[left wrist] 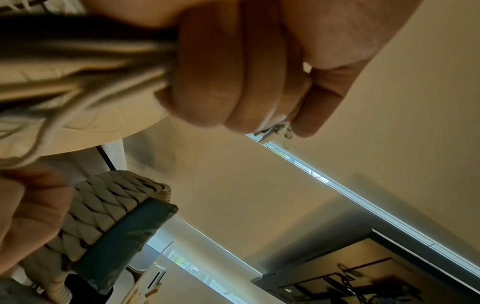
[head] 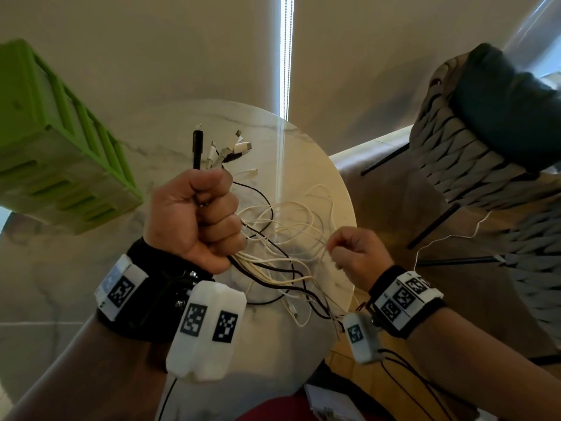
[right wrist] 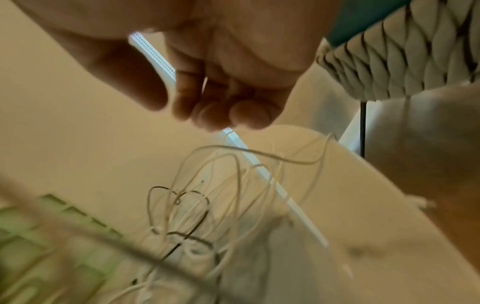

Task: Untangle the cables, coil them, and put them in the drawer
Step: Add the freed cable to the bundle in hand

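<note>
Fisted tight, the left hand (head: 194,218) grips a bundle of cables (head: 282,238) just below their plug ends, so that a cluster of connectors (head: 224,147), one black and several white, sticks up out of the fist while the cords trail out below. Lower and to the right, the right hand (head: 356,253) has its fingers curled, thumb and forefinger seeming to pinch a single thin white cable (head: 449,237) that runs off toward the chair; the right wrist view is too blurred to confirm the hold. Between the two hands the white and black cords cross and loop loosely over the near part of the round marble table (head: 158,147). Farther left on the table stands a green plastic drawer unit (head: 57,141), and a woven chair (head: 473,165) sits beyond on the right. By my reading the work is at an early stage: ends are gathered, one strand is being drawn free, nothing is coiled, and no cable appears in the drawer.
</note>
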`<action>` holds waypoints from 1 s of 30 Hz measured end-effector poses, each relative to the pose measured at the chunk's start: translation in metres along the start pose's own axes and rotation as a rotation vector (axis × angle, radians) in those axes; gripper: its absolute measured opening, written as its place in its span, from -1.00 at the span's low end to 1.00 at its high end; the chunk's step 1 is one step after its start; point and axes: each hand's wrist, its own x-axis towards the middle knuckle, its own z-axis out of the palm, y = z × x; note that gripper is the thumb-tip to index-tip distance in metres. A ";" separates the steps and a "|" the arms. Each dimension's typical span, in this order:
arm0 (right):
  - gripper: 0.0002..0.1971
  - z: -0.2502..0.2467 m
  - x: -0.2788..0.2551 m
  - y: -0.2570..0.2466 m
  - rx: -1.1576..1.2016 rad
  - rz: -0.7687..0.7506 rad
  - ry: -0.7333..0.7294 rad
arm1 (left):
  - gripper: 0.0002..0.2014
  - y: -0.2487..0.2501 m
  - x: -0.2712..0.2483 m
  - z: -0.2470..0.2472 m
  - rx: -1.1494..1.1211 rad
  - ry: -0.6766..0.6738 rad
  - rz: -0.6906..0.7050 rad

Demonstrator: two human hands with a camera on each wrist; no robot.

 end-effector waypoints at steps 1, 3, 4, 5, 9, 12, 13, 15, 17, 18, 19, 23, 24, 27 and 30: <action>-0.85 -0.002 0.004 -0.001 -0.113 -0.008 0.096 | -0.55 -0.001 0.000 0.001 0.007 0.014 0.008; -0.81 -0.002 0.013 -0.002 -0.392 -0.012 0.097 | -0.56 -0.004 -0.001 0.004 0.011 0.041 0.013; -0.77 0.000 0.016 -0.002 -0.507 0.024 0.023 | -0.56 -0.005 -0.001 0.005 0.011 0.051 0.015; -0.79 0.003 0.019 -0.002 -0.589 0.067 -0.046 | -0.55 -0.006 -0.001 0.006 0.017 0.064 0.020; -0.73 0.007 0.026 -0.005 -0.609 0.086 -0.015 | -0.53 -0.010 -0.003 0.009 0.063 0.136 0.039; -0.61 -0.002 0.024 -0.013 -0.387 0.046 0.075 | -0.55 -0.011 -0.003 0.009 0.062 0.142 0.034; -0.61 -0.005 0.023 -0.016 -0.248 0.040 0.109 | -0.55 -0.011 -0.003 0.009 0.054 0.131 0.031; -0.62 -0.016 0.020 -0.020 -0.002 0.053 0.212 | -0.55 -0.011 -0.003 0.010 0.033 0.090 0.018; -0.67 -0.029 0.019 -0.014 0.038 0.123 0.326 | -0.56 -0.012 -0.001 0.011 -0.020 0.012 -0.011; -0.69 -0.035 0.018 -0.008 -0.011 0.176 0.376 | -0.58 -0.014 0.001 0.012 -0.076 -0.047 -0.027; -0.71 -0.041 0.017 0.002 -0.071 0.234 0.410 | -0.60 -0.017 0.004 0.015 -0.148 -0.105 -0.042; -0.70 -0.051 0.010 0.040 -0.268 0.482 0.332 | -0.64 -0.022 0.016 0.035 -0.203 -0.174 -0.037; -0.69 -0.051 0.008 0.048 -0.317 0.524 0.286 | -0.64 -0.023 0.018 0.039 -0.206 -0.183 -0.042; -0.67 -0.048 0.004 0.071 -0.467 0.627 0.145 | -0.66 -0.028 0.026 0.047 -0.219 -0.183 -0.063; -0.66 -0.041 -0.001 0.079 -0.604 0.639 -0.048 | -0.69 -0.031 0.033 0.049 -0.228 -0.184 -0.086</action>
